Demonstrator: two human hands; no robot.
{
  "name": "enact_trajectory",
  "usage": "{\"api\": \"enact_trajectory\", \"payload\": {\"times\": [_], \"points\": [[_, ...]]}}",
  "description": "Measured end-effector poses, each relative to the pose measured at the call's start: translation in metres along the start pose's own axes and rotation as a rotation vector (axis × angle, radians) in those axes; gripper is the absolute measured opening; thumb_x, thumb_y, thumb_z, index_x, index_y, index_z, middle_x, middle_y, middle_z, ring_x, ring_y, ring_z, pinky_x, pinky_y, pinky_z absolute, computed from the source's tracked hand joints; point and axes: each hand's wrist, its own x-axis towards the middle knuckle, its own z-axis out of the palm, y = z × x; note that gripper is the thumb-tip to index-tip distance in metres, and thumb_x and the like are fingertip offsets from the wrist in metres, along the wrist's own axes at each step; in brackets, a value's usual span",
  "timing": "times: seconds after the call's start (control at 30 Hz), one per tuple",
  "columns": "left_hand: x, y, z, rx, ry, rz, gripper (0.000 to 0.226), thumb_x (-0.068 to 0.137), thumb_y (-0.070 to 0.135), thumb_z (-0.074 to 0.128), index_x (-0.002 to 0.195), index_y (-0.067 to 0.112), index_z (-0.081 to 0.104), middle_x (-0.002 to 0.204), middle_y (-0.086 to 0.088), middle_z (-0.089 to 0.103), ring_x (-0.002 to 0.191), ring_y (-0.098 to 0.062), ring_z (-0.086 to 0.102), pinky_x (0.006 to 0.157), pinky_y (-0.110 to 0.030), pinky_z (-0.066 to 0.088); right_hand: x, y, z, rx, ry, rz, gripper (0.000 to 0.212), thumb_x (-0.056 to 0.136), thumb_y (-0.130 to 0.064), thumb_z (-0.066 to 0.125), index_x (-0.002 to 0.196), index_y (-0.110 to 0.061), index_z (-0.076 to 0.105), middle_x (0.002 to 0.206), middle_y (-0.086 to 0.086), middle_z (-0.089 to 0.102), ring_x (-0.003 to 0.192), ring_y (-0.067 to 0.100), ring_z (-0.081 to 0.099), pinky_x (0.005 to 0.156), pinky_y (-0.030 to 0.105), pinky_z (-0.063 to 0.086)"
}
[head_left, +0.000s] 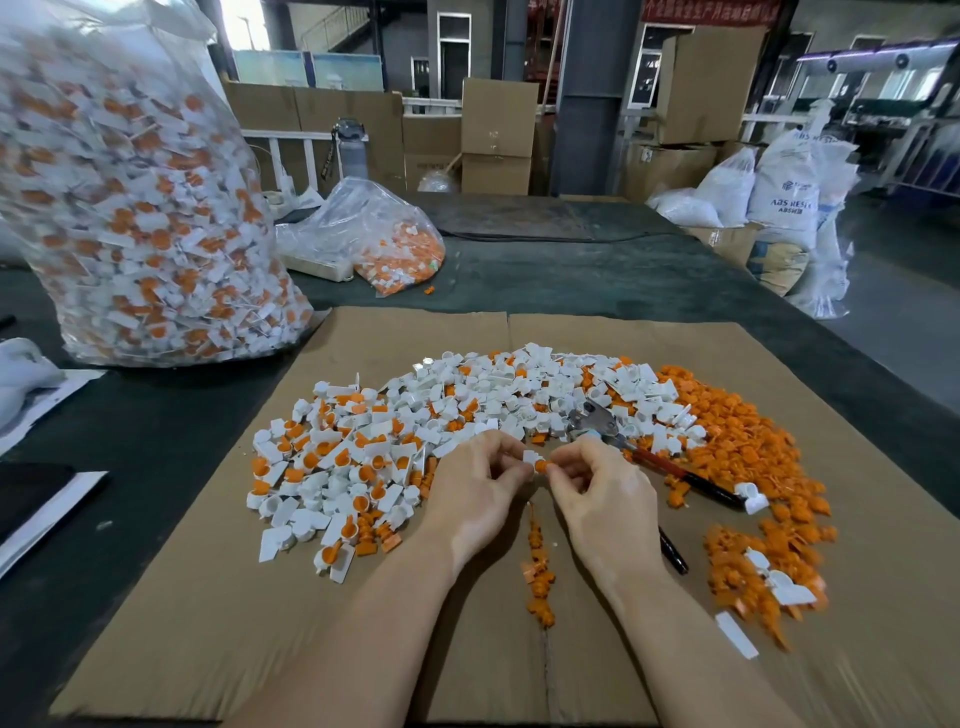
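My left hand (475, 480) pinches a small white plastic piece (530, 458) above the cardboard sheet (208, 597). My right hand (597, 483) pinches a small orange plastic insert (541, 466) that touches the white piece. Beyond both hands lies a wide heap of white plastic pieces (467, 400), many with orange inserts fitted. A heap of loose orange inserts (737, 447) spreads to the right. A short line of orange inserts (539, 577) lies between my forearms.
Pliers with dark red handles (644, 457) lie on the heap right of my right hand. A tall clear bag of assembled pieces (140, 208) stands at back left, a smaller bag (395, 244) behind. Cardboard boxes (496, 135) and white sacks (784, 192) stand beyond the table.
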Motion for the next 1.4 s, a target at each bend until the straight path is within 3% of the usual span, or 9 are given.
{"api": "enact_trajectory", "payload": {"times": [0.3,0.4,0.53,0.73,0.87,1.07,1.23,1.4], "points": [[-0.005,0.003,-0.0013,-0.029,-0.032,0.05,0.026,0.089,0.012,0.063,0.077,0.034,0.055,0.069,0.015,0.063,0.066,0.013,0.059,0.061,-0.002,0.042,-0.0015,-0.0026,0.0022,-0.013,0.024,-0.012,0.01,0.08,-0.008,0.07,0.076,-0.015,0.064,0.068,-0.008,0.059,0.062,0.001,0.053,0.059,0.012,0.042],[-0.005,0.0029,-0.0013,-0.029,-0.037,0.052,0.026,0.089,0.013,0.063,0.077,0.034,0.055,0.071,0.014,0.063,0.067,0.009,0.061,0.062,-0.005,0.044,-0.0024,-0.0026,0.0023,-0.028,0.02,-0.007,0.008,0.081,-0.009,0.068,0.076,-0.014,0.064,0.068,-0.006,0.06,0.061,0.001,0.053,0.058,0.009,0.039],[-0.0049,0.0026,-0.0014,-0.012,-0.037,0.048,0.022,0.088,0.015,0.063,0.078,0.033,0.056,0.077,0.009,0.065,0.071,0.0,0.062,0.069,-0.015,0.05,-0.003,-0.0026,0.002,-0.054,0.009,-0.01,0.006,0.083,-0.009,0.067,0.077,-0.012,0.064,0.071,-0.002,0.063,0.064,0.009,0.056,0.06,0.016,0.042],[-0.0067,0.0032,-0.0007,0.037,-0.05,0.072,0.014,0.089,0.018,0.062,0.083,0.03,0.057,0.078,0.011,0.064,0.073,0.0,0.061,0.067,-0.013,0.048,-0.0041,-0.0038,0.0018,-0.076,-0.003,-0.049,0.006,0.083,-0.011,0.067,0.077,-0.01,0.064,0.072,-0.001,0.062,0.065,0.011,0.056,0.06,0.019,0.046],[-0.0049,0.0029,-0.0026,-0.088,-0.052,0.004,0.014,0.09,0.013,0.06,0.082,0.025,0.059,0.078,0.002,0.07,0.072,-0.001,0.067,0.073,-0.019,0.053,-0.0025,-0.0019,0.0006,0.07,-0.015,-0.005,0.002,0.084,-0.015,0.068,0.084,-0.017,0.067,0.074,-0.008,0.064,0.071,0.004,0.06,0.065,0.019,0.05],[-0.0039,0.0013,-0.0033,-0.184,-0.027,-0.012,0.019,0.092,0.012,0.056,0.091,0.031,0.058,0.083,-0.011,0.067,0.082,-0.019,0.067,0.081,-0.03,0.054,-0.0007,0.0024,0.0016,0.194,-0.022,0.051,0.018,0.086,-0.009,0.064,0.101,-0.019,0.066,0.085,-0.012,0.059,0.078,0.001,0.056,0.07,0.016,0.046],[-0.0055,0.0004,-0.0044,-0.194,-0.063,0.008,0.022,0.094,0.013,0.053,0.098,0.034,0.055,0.088,-0.012,0.068,0.079,-0.012,0.068,0.075,-0.016,0.052,0.0007,0.0014,-0.0012,0.146,-0.101,-0.049,0.031,0.084,-0.006,0.066,0.109,-0.024,0.066,0.083,-0.014,0.05,0.077,0.002,0.051,0.069,0.01,0.042],[-0.005,0.001,-0.0052,-0.161,-0.076,0.015,0.022,0.094,0.015,0.053,0.096,0.037,0.055,0.089,-0.009,0.07,0.082,-0.011,0.068,0.083,-0.026,0.053,0.001,0.0015,-0.0011,0.13,-0.109,-0.068,0.03,0.085,-0.009,0.065,0.109,-0.026,0.067,0.083,-0.016,0.05,0.076,0.001,0.051,0.068,0.009,0.042]]}}
